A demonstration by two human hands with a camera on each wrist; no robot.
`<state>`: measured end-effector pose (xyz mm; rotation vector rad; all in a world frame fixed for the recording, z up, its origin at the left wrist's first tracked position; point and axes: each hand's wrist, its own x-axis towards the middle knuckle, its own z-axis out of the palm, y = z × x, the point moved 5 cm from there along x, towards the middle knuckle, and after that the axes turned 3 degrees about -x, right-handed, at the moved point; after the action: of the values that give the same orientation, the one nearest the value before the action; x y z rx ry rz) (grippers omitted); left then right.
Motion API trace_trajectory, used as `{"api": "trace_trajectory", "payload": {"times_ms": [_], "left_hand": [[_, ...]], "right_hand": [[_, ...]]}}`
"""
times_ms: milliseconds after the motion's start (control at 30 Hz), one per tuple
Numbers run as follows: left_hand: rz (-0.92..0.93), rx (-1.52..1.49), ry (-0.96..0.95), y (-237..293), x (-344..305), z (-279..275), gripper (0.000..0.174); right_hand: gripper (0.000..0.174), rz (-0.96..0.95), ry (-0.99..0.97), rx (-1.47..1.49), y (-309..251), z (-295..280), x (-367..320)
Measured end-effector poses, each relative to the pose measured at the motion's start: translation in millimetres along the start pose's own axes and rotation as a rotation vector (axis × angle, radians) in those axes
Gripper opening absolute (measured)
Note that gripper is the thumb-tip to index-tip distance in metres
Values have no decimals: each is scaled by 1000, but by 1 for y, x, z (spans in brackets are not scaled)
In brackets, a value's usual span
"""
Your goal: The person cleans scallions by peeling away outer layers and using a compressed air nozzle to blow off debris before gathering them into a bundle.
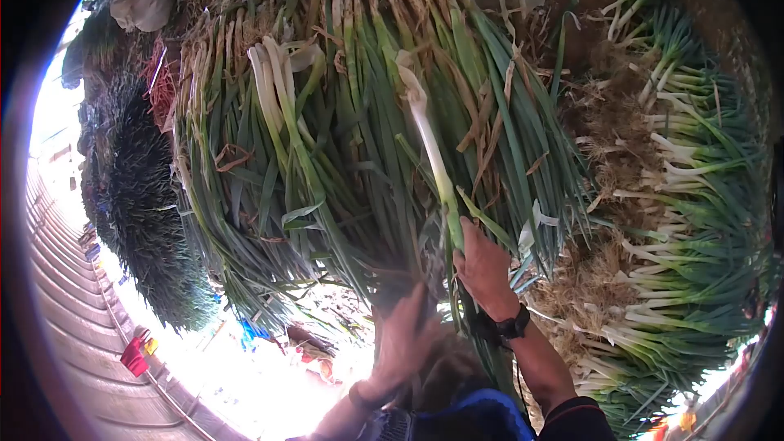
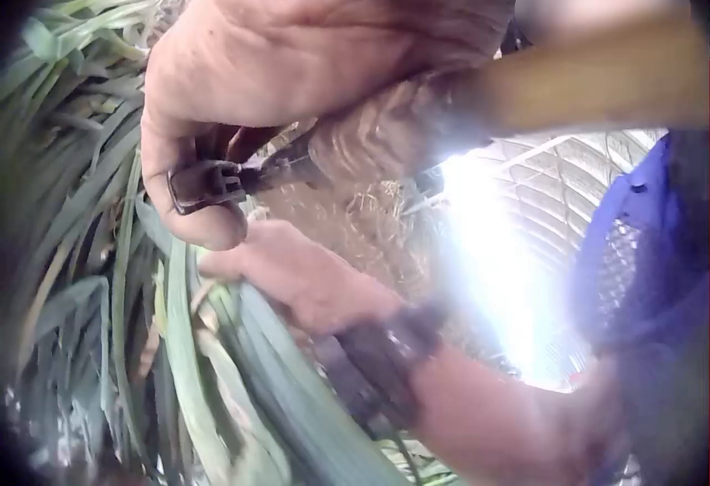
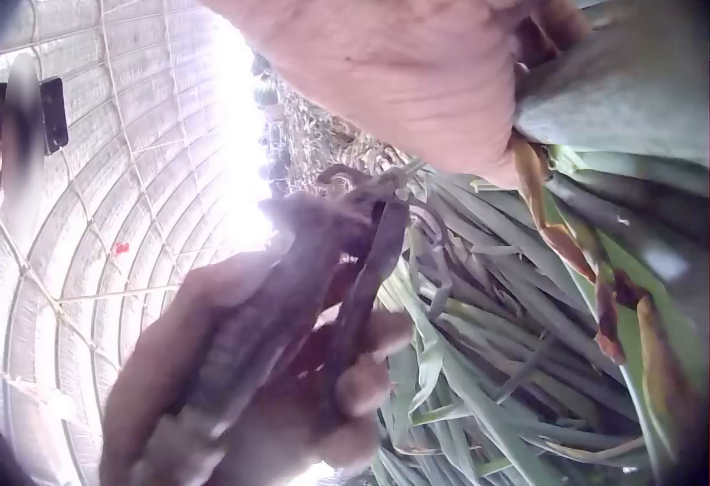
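Note:
My right hand (image 1: 487, 269) grips a large green onion (image 1: 439, 171) by its green part, its white stem pointing up and away. In the right wrist view, the right hand (image 3: 388, 53) has thick green leaves beside its fingers. Blurred in the head view, my left hand (image 1: 404, 335) is just left of it, near the leaf ends. The left hand (image 2: 322, 42) holds a dark tool (image 2: 383, 125) with a wrapped grip and a small metal end; its kind I cannot tell. In the right wrist view a lever-like strip (image 3: 372, 286) runs along this tool, fingers curled around it.
A big heap of green onions (image 1: 351, 139) lies in front, roots away from me. At the right runs a long row of cleaner green onions (image 1: 694, 220) with whitish stems and brown roots. A dark green pile (image 1: 143, 188) stands at the left, beside a ribbed wall (image 1: 73, 302).

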<state>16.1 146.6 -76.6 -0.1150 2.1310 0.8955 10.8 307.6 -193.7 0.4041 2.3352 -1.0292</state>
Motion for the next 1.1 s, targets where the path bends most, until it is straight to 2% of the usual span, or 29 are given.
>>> {"api": "trace_trajectory", "payload": {"times_ms": [133,233,367,533,700,733,767,833,867,900,933,967,1000,1033,1067,1100], "left_hand": [[9,-31,-58,7,-20,9,65],[25,44,-32,2,-2,10,65],[-28,15,39,8,61,-1,61],[105,178,191,8,145,-19,61],[121,204,205,17,211,-40,55],[128,217,188,19,218,-44,54],[130,213,188,20,220,-49,54],[-38,-29,-60,34,217,-57,53],[-32,-34,-63,27,216,-58,53],[55,-11,26,16,209,-61,55],[143,11,117,7,200,-65,56],[158,42,115,-4,189,-67,57],[171,73,113,-15,174,-70,58],[166,54,-6,-21,158,-72,59],[160,35,-125,-24,139,-75,59],[171,1,-159,-21,121,-84,57]], "right_hand": [[60,-25,37,3,4,-1,1],[62,-57,50,25,8,-2,-2],[65,-86,63,10,13,-5,-4],[61,-96,72,86,14,-9,0],[55,-54,46,146,14,-14,3],[57,18,-15,171,13,-18,3],[58,90,-74,193,14,-18,4],[61,127,-93,250,17,-18,7],[63,162,-114,312,19,-18,8],[63,164,-109,307,19,-19,7],[63,159,-87,430,18,-20,5],[62,152,-65,552,17,-21,4],[61,103,-2,515,3,-32,3],[64,126,-64,769,-15,-37,3],[63,86,-81,842,-34,-41,1],[63,44,-96,914,-55,-44,0]]}}
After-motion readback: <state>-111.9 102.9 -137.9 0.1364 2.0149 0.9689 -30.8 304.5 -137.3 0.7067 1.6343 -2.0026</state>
